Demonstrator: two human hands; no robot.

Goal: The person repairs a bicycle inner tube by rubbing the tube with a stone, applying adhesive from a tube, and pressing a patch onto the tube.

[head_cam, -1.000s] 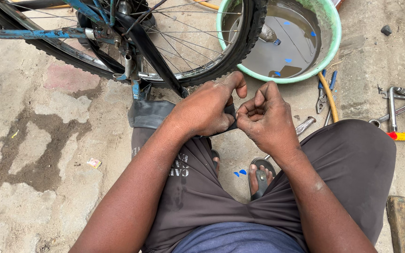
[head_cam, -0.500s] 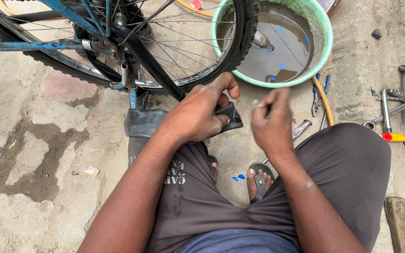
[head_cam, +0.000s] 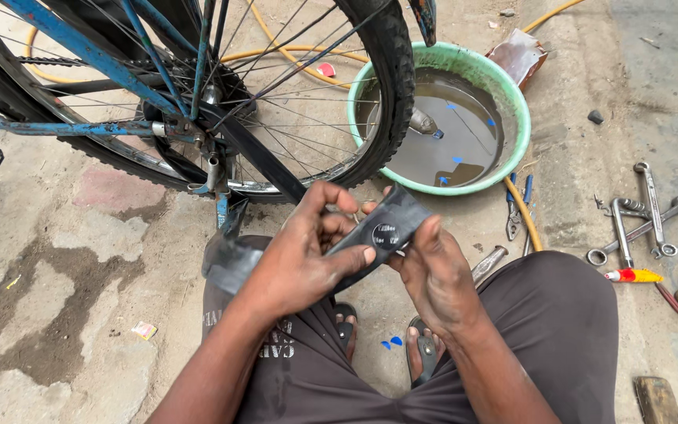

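Both your hands grip the black inner tube over your lap

Your left hand (head_cam: 308, 251) curls over the inner tube (head_cam: 378, 232) with fingers folded down; your right hand (head_cam: 433, 271) pinches its raised end, thumb pressed on the round patch (head_cam: 387, 235), near the green basin (head_cam: 512, 102)

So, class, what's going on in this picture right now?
A person squatting on the concrete ground holds a stretch of black rubber inner tube between both bare hands. The left hand grips it from below; the right hand presses near a round dark patch on it. A blue-framed bicycle wheel stands just ahead, beside a green basin of murky water. Metal spanners lie at the right.
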